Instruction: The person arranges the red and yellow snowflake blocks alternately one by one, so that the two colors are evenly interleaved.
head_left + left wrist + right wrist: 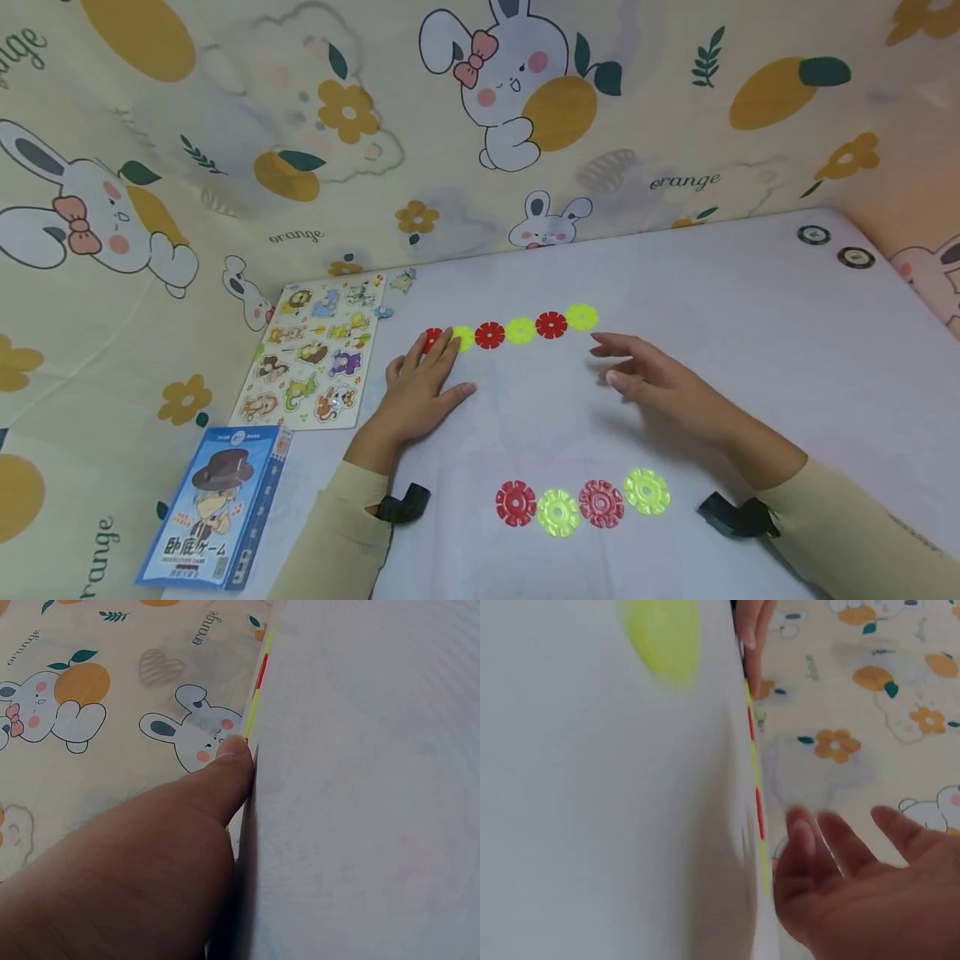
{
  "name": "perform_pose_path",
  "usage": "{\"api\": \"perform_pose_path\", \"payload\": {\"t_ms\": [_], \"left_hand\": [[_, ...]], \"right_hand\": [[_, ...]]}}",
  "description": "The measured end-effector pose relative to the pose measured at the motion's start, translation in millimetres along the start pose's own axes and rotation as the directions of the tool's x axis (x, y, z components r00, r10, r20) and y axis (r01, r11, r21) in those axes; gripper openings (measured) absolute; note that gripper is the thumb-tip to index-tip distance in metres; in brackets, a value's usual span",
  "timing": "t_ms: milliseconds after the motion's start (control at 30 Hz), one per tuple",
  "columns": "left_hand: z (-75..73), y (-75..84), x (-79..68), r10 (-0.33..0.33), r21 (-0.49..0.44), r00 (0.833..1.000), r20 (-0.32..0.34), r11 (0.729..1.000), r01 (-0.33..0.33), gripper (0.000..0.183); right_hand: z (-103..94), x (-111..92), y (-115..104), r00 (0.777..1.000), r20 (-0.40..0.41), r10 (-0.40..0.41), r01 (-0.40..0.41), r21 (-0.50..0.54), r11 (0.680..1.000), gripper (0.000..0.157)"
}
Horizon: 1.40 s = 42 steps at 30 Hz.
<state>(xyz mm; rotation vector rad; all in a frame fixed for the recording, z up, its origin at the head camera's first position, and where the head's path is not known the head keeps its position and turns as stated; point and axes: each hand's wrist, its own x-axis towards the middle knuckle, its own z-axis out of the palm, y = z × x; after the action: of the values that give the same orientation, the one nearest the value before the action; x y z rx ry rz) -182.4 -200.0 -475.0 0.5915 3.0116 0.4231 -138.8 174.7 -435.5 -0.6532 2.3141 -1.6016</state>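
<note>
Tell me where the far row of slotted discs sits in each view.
Head: the row of red and yellow-green slotted discs lies near the centre, its left end partly covered by the left hand.
Left wrist: a thin, edge-on strip, upper centre.
Right wrist: an edge-on strip, right of centre.
Shared landmark: the left hand, in all three.

Red discs alternate with yellow-green discs — cream backdrop, rabbit-and-orange print.

Leftmost red disc pt. hidden by L hand; R wrist view: yellow disc blurred, cut at top; game box fine print illegible.
</note>
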Motion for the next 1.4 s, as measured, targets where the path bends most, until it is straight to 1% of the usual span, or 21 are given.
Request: {"api": "perform_pose_path", "payload": {"t_ms": [100,200,267,333,400,467,533,567,633,700,767,833,900,967,1033,1100,1200,1300,1367,1400], "left_hand": [[-0.3,0.4,-0.1,-0.001,0.0,1.0,-0.004,1.0,0.001,0.08],[-0.1,-0.3,0.0,0.0,-0.007,1.0,0.0,1.0,0.0,0.081],[0.1,-0.6,0.2,-0.001,-0.009,1.0,0.004,1.0,0.001,0.081],[0.4,-0.8,0.3,0.0,-0.008,1.0,0.005,1.0,0.0,0.081],[0.4,-0.3,0.0,-0.001,-0.008,1.0,0.004,1.0,0.001,0.081],[0.2,-0.4,-0.3,0.001,-0.007,1.0,0.003,1.0,-0.001,0.081],[0.0,-0.1,-0.5,0.0,-0.008,1.0,0.004,1.0,0.0,0.081],[0.0,0.1,-0.5,-0.001,-0.01,1.0,0.004,1.0,0.001,0.081],[0.1,0.3,-0.5,-0.004,-0.008,1.0,0.005,1.0,0.004,0.081],[0.1,0.4,-0.6,-0.007,-0.008,1.0,0.004,1.0,0.007,0.081],[0.4,0.2,-0.5,-0.008,-0.007,1.0,0.003,1.0,0.008,0.081],[0.7,-0.1,-0.3,-0.008,-0.006,1.0,0.002,1.0,0.008,0.081],[0.9,-0.3,-0.1,-0.008,-0.004,1.0,0.0,1.0,0.008,0.081],[1.3,-0.4,0.3,-0.008,-0.002,1.0,0.003,1.0,0.008,0.081],[1.3,0.0,0.5,-0.009,-0.002,1.0,0.01,1.0,0.009,0.081],[0.9,0.5,0.4,-0.01,-0.002,1.0,0.018,1.0,0.01,0.081],[-0.4,1.2,-0.2,-0.014,-0.002,1.0,0.022,1.0,0.014,0.081],[-1.2,1.2,-0.6,-0.015,-0.002,1.0,0.017,1.0,0.015,0.08],[-1.1,1.0,-0.6,-0.013,-0.001,1.0,0.015,1.0,0.013,0.08],[-1.1,1.0,-0.6,-0.012,-0.002,1.0,0.014,1.0,0.012,0.08]], "right_hand": [[8.7,-18,0,0.996,0.089,-0.001,-0.004,0.053,0.999,0.058],[19.0,-34,-2,0.984,0.174,0.038,-0.043,0.022,0.999,0.064],[25.8,-42,-4,0.974,0.219,0.054,-0.044,-0.051,0.998,0.066],[32.1,-48,-5,0.967,0.246,0.063,-0.025,-0.157,0.987,0.066],[38.3,-51,-6,0.968,0.25,0.034,0.038,-0.275,0.961,0.06],[43.7,-52,-7,0.972,0.234,0.006,0.082,-0.365,0.927,0.049],[47.0,-51,-8,0.975,0.218,-0.033,0.122,-0.407,0.905,0.04],[47.9,-51,-9,0.976,0.214,-0.044,0.132,-0.414,0.901,0.037],[48.4,-50,-10,0.976,0.213,-0.038,0.121,-0.394,0.911,0.034],[47.0,-49,-11,0.974,0.225,-0.011,0.086,-0.326,0.941,0.03],[44.0,-47,-12,0.973,0.227,0.034,0.022,-0.242,0.97,0.024],[38.8,-43,-10,0.977,0.192,0.089,-0.056,-0.17,0.984,0.018],[31.1,-38,-6,0.983,0.123,0.137,-0.121,-0.129,0.984,0.015],[20.5,-30,0,0.984,0.02,0.177,-0.173,-0.138,0.975,0.016],[7.4,-23,10,0.975,-0.073,0.208,-0.216,-0.143,0.966,0.018],[-6.5,-14,20,0.957,-0.155,0.247,-0.266,-0.122,0.956,0.021],[-26.3,0,32,0.922,-0.254,0.294,-0.315,-0.045,0.948,0.029],[-40.2,11,40,0.888,-0.325,0.327,-0.318,0.081,0.945,0.035],[-45.5,16,43,0.871,-0.356,0.338,-0.31,0.134,0.941,0.04],[-46.5,17,43,0.864,-0.37,0.341,-0.31,0.144,0.94,0.045]]}}
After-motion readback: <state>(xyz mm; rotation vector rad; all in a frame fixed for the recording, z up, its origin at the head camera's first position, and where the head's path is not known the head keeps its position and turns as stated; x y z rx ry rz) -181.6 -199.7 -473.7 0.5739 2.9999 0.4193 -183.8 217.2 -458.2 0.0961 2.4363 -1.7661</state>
